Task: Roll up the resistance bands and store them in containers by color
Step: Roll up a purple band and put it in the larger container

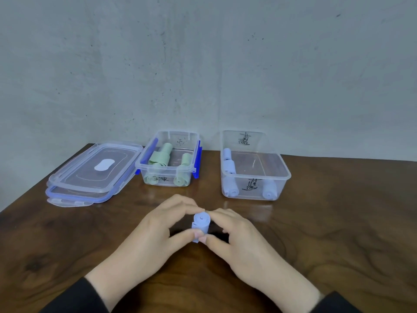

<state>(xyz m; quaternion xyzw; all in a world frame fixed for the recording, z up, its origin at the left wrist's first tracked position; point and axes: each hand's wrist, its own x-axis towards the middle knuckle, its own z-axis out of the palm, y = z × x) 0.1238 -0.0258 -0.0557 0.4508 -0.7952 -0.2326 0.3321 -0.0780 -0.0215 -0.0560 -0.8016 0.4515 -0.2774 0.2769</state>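
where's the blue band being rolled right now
In the head view, the blue band sits low centre above the table, pinched between both hands, in front of the two containers.

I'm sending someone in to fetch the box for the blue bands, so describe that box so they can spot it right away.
On the brown wooden table, two clear plastic boxes stand against the grey wall. Take the right-hand box, beyond the two hands rolling a blue band. It holds pale blue rolls and has no clips, whereas the left box holds green rolls and has blue side clips.
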